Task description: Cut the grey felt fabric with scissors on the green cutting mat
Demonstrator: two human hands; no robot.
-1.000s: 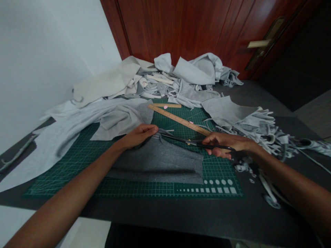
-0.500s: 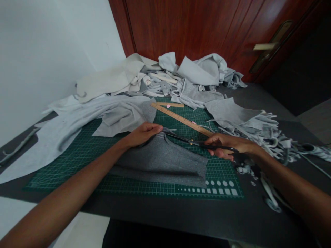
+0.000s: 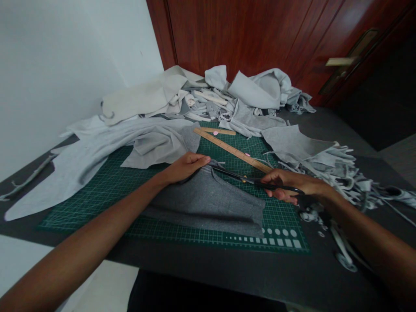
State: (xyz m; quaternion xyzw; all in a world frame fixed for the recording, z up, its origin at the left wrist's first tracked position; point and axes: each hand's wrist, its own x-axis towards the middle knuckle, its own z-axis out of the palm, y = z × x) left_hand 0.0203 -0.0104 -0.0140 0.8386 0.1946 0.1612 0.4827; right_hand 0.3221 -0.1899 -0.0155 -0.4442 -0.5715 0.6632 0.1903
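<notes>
Dark grey fabric point(image 3: 208, 199) lies over a green cutting mat point(image 3: 94, 195), its upper edge raised. My left hand point(image 3: 190, 165) pinches that edge between thumb and fingers. Black-handled scissors point(image 3: 235, 175) are gripped in my right hand point(image 3: 281, 184), fingers through the handles. Their blades point left along the fabric's upper edge, with the tips close to my left fingertips. The blades look nearly closed, and whether fabric sits between them I cannot tell.
Wooden rulers point(image 3: 232, 150) lie on the mat behind the scissors. Light grey cloth point(image 3: 152, 145) spreads at the left. Fabric scraps point(image 3: 341, 173) heap up at the right, and rolled cloth point(image 3: 260, 89) lies at the back by a red-brown door point(image 3: 243, 39).
The whole view has shifted slightly, so everything appears a little further right. Hands, scissors and fabric keep almost the same positions relative to one another.
</notes>
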